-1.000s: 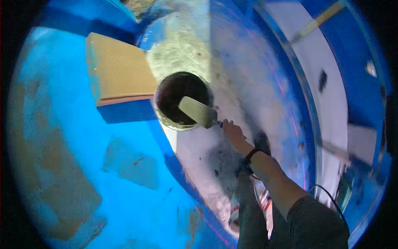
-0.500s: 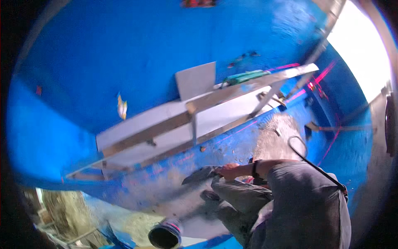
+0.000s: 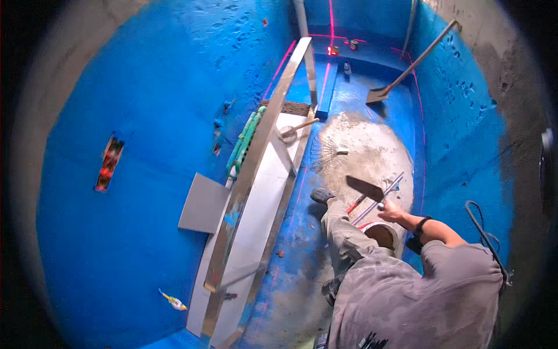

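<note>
My right hand point(image 3: 390, 210) grips the handle of a trowel, its broad flat blade point(image 3: 364, 187) pointing up and to the left over the pale floor patch. Beneath and beside the blade are a long metal bar point(image 3: 393, 183) and a red-handled tool point(image 3: 354, 206). A round bucket point(image 3: 379, 234) sits just below the hand, partly hidden by my leg point(image 3: 343, 232). I do not see my left hand.
Blue walls point(image 3: 128, 75) with pink laser lines surround me. Along the left lie metal-framed white boards point(image 3: 253, 232), a grey tile point(image 3: 199, 205) and green pipes point(image 3: 244, 139). A shovel point(image 3: 378, 95) leans at back right; a black cable point(image 3: 481, 224) hangs on the right.
My view has swung from a bucket of dark contents and a cardboard box to along the room. The trowel, earlier over that bucket, is now raised above the floor patch.
</note>
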`<control>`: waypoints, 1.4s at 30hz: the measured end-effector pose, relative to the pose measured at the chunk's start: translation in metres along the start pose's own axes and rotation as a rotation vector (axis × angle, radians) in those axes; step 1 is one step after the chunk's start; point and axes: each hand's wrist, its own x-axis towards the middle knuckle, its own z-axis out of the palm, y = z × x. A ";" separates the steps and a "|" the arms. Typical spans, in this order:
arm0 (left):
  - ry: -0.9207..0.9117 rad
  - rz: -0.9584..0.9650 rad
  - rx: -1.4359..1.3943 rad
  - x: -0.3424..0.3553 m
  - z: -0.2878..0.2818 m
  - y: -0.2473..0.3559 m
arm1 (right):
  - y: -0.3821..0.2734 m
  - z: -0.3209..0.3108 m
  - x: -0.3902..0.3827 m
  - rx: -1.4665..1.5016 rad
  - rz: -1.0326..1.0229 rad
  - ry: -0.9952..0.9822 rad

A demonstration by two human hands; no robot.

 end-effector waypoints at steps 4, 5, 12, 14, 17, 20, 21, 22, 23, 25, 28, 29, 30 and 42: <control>0.128 0.061 -0.108 0.056 -0.081 0.299 | 0.060 -0.030 0.064 0.151 0.255 0.067; 0.139 0.091 -0.179 0.058 -0.089 0.352 | 0.055 -0.043 0.084 0.206 0.252 0.060; -0.191 0.404 -0.406 0.131 -0.003 0.581 | 0.028 -0.142 0.221 0.200 0.505 0.008; -0.152 0.489 -0.360 0.129 -0.059 0.676 | 0.015 -0.169 0.259 0.272 0.513 -0.026; -0.107 0.621 -0.382 0.160 -0.067 0.730 | 0.017 -0.193 0.299 0.311 0.481 -0.071; -0.088 0.623 -0.478 0.184 -0.054 0.785 | -0.008 -0.221 0.319 0.397 0.493 0.019; -0.086 0.611 -0.498 0.194 -0.045 0.800 | -0.006 -0.225 0.323 0.475 0.513 0.050; -0.083 0.621 -0.566 0.201 -0.037 0.822 | 0.001 -0.230 0.322 0.549 0.535 0.082; -0.076 0.629 -0.629 0.210 -0.031 0.843 | 0.002 -0.238 0.318 0.551 0.487 0.114; -0.016 0.680 -0.699 0.229 -0.016 0.882 | -0.019 -0.260 0.304 0.648 0.528 0.144; 0.055 0.742 -0.762 0.239 0.015 0.950 | -0.035 -0.300 0.288 0.648 0.396 0.279; 0.072 0.697 -0.803 0.234 0.023 0.979 | -0.037 -0.318 0.291 0.680 0.380 0.310; 0.052 0.673 -0.889 0.233 0.033 1.000 | -0.040 -0.339 0.291 0.682 0.279 0.329; 0.712 0.793 -0.605 0.326 0.045 1.193 | -0.416 -0.581 0.448 -0.251 -0.454 0.164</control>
